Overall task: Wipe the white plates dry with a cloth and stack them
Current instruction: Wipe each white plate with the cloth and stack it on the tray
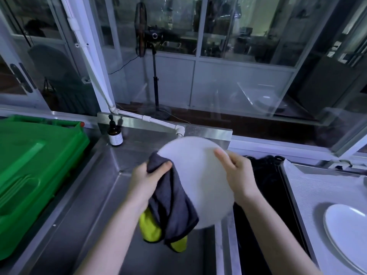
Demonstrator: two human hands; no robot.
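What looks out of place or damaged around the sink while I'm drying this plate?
Nothing stands out. The white plate looks whole, though blurred, held by the right hand while the left hand grips the grey cloth against it. The brown bottle stands upright, and the stacked plates lie flat.

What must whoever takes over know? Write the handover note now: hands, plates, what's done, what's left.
Left hand grips the grey cloth against the held plate at its left edge.
Right hand holds that plate's right rim, above the steel sink.
Done: a counter plate lies on the right counter.
Left: finish wiping the held plate, then stack it on the counter plate.
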